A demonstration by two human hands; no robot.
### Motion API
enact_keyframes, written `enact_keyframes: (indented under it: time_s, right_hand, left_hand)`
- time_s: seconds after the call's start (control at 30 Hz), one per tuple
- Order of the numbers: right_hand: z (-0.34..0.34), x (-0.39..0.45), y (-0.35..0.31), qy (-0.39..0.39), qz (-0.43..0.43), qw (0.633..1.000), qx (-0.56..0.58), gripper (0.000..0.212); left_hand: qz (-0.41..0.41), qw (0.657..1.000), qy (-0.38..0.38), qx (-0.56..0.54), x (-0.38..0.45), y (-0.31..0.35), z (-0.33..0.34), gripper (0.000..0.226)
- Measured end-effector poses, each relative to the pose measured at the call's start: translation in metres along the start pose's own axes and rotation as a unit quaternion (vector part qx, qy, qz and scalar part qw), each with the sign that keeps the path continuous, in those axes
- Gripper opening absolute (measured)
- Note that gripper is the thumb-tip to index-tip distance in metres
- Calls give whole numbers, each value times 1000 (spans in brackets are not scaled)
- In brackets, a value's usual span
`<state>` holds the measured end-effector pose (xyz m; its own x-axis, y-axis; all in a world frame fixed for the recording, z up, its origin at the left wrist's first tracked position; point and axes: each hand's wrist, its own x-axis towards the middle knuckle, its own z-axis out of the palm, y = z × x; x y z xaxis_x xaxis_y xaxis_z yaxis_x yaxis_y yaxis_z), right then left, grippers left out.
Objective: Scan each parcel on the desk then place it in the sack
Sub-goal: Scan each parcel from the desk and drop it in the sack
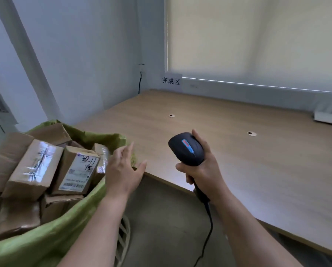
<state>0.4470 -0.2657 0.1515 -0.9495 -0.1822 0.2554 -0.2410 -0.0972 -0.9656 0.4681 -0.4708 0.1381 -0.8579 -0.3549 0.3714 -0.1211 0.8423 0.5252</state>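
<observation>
Several taped cardboard parcels (34, 168) sat piled in the green sack (51, 239), looking light and stiff, best grabbed by the sides, left hand (122, 170) open, right hand (201, 170) gripping the scanner (186, 149).

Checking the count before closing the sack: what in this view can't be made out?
- Lower parcels: buried under top boxes inside green sack.
- Shipping label: print too small, blurred.
- Desk right side: cut by frame edge.
- White object: cropped, unidentifiable.
</observation>
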Motion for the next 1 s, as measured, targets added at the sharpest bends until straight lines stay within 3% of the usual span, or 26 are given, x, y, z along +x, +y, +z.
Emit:
enact_keyframes:
  time_s: [0.33,0.63,1.0]
  right_hand:
    - [-144,-55,-3,80,12,996,-23,92]
    - [-227,-91,-1,157,18,987,-38,89]
    - [-348,-121,-13,272,0,956,-107,92]
  left_hand:
    - [62,995,-67,-32,-52,125,87,73]
    - [121,985,-110,-62,-76,203,142,72]
    - [222,952,-167,-130,-97,328,226,70]
